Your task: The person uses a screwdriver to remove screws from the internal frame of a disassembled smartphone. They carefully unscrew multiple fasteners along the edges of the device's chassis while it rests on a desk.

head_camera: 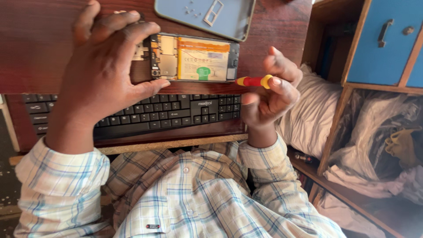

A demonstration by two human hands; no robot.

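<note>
An opened phone (194, 58) lies on the dark wooden desk (39, 39), its battery and circuit board exposed. My left hand (103, 70) grips the phone's left end, thumb on the near edge and fingers over the far edge. My right hand (269, 90) holds a small screwdriver with a red and yellow handle (254, 81) just off the phone's right near corner. The screwdriver's tip is hidden. The phone's blue back cover (207, 17) lies beyond the phone, with a few tiny screws and a card tray on it.
A black keyboard (145, 112) sits on a pull-out shelf below the desk top. To the right stand a blue-doored cabinet (387, 39), wooden shelves (335, 128), white bags and cloth (310, 114). My checked shirt fills the lower view.
</note>
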